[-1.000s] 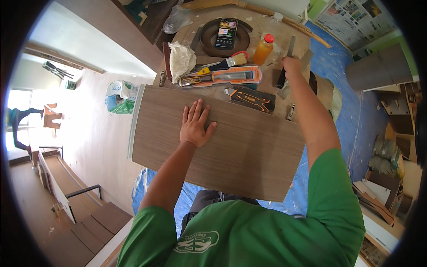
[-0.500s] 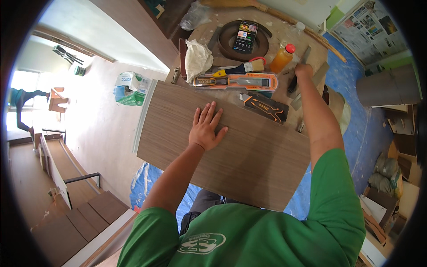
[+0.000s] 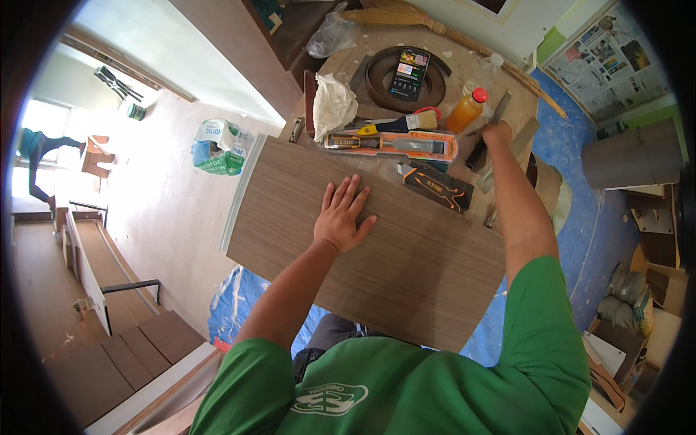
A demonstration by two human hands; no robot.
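Observation:
My left hand (image 3: 344, 217) lies palm down on a wood-grain panel (image 3: 428, 275), fingers spread. My right hand (image 3: 496, 136) is closed among tools at the table's right, by a metal strip (image 3: 501, 106) and a black rod-like tool (image 3: 476, 155); what it grips is hidden. Near it stand an orange-juice bottle (image 3: 464, 114) and a paintbrush (image 3: 415, 121), lying flat. A cased chisel (image 3: 409, 146) and an orange-and-black knife (image 3: 435, 186) lie along the panel's far edge. A white rag (image 3: 335, 105) and a phone (image 3: 408, 74), resting in a coil of brown banding (image 3: 378, 94), are farther back.
A plastic bag (image 3: 217, 148) is left of the panel. A broom (image 3: 428, 23) lies at the back. Blue sheeting (image 3: 594, 225) covers flooring. A brown roll (image 3: 627, 156) and stacked boards (image 3: 616, 362) are at right. A person (image 3: 36, 152) bends by the window at far left.
The view has shifted, so the table's tools appear farther right and slightly lower. My left hand stays flat on the panel; my right hand stays closed among the tools.

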